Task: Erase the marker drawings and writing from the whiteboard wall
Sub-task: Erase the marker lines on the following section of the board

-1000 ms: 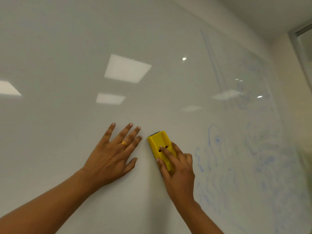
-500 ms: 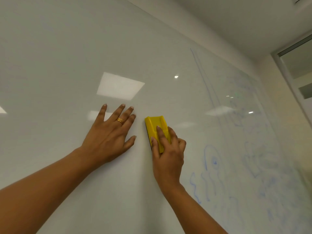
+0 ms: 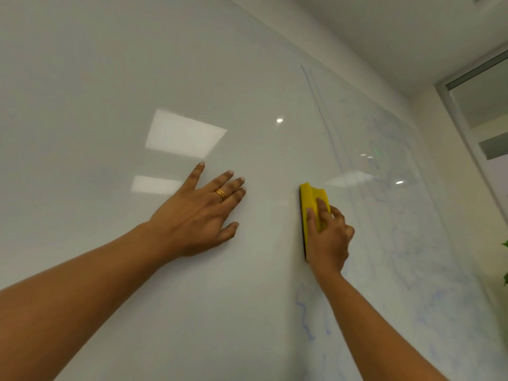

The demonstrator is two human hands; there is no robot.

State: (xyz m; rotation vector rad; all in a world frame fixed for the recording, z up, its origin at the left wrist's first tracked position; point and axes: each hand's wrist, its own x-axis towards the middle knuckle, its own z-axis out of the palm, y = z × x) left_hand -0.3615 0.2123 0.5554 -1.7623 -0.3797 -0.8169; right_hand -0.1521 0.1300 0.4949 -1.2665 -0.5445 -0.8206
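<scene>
Here right hand (image 3: pixel 328 237) grips yellow eraser (image 3: pixel 312 200) against whiteboard wall (image 3: pixel 110 78); left hand (image 3: pixel 198 215) flat, fingers spread.

Hidden, cropped and unreadable at the whiteboard wall (image 3: pixel 110 78)

Saw only the upper half of the yellow eraser (image 3: pixel 312 198), the rest covered by the right hand (image 3: pixel 328 240); could not see its wiping face, pressed against the wall. Could not see the palm of the left hand (image 3: pixel 198 215), flat on the surface. Could not read the blue marker marks (image 3: pixel 301 301), too faint and smeared. Caught only leaf tips of a plant (image 3: pixel 505 279), cropped by the right edge. Found both forearms cut off by the picture's edges.
</scene>
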